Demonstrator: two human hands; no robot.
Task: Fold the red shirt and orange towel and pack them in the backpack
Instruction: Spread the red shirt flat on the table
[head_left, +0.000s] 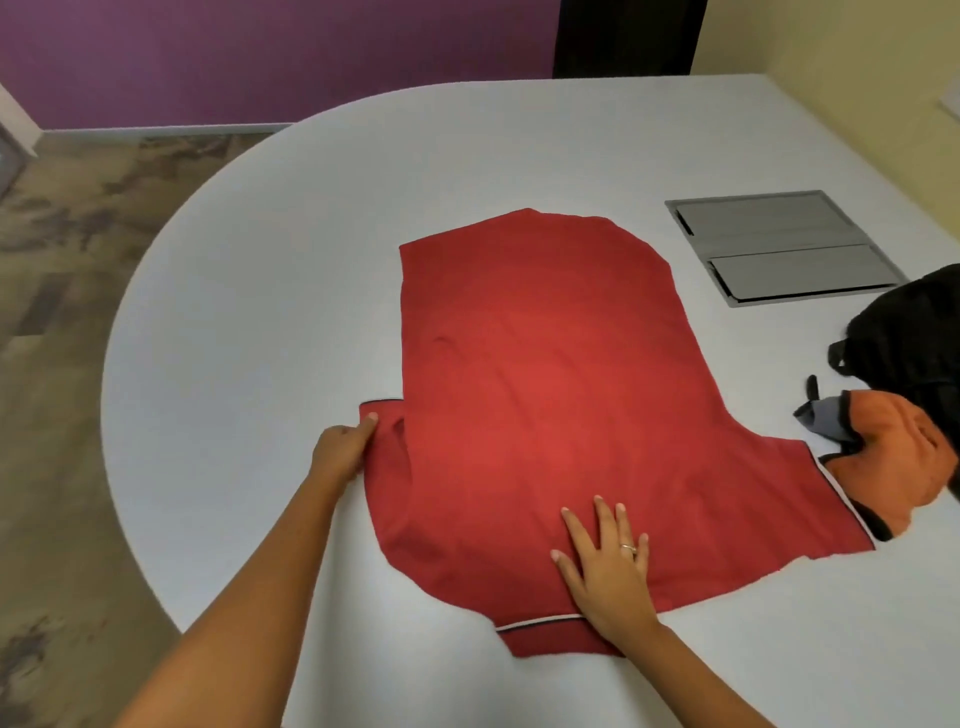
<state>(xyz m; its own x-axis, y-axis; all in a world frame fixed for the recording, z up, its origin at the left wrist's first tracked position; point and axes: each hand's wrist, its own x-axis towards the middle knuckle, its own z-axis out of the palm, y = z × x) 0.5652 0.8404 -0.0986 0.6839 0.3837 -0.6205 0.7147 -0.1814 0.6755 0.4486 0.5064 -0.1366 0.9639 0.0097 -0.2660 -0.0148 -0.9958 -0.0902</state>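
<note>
- I see the red shirt (545, 405) spread flat on the pale grey surface (270, 270), collar end toward me and hem on the far side; I'll place everything else relative to it.
- My left hand (345, 449) sits at the shirt's left sleeve, fingertips on the sleeve edge near its dark trim; the thumb side is hidden from me, so whether it pinches the cloth or only touches it I cannot tell.
- My right hand (605, 564) lies flat on the shirt's near part, just beyond the striped collar band, fingers straight and spread, pressing the fabric down (there is a ring on one finger).
- The orange towel (893, 457) is bunched just beside the shirt's right sleeve, touching its trimmed edge, with a dark border showing along its folds.
- The black backpack (909, 343) rests to the right of the shirt, overlapping the towel's far side; part of it is cut off by the frame edge.
- A grey metal hatch (779, 247) with two panels is set into the surface beyond the shirt's right shoulder, apart from the fabric.
</note>
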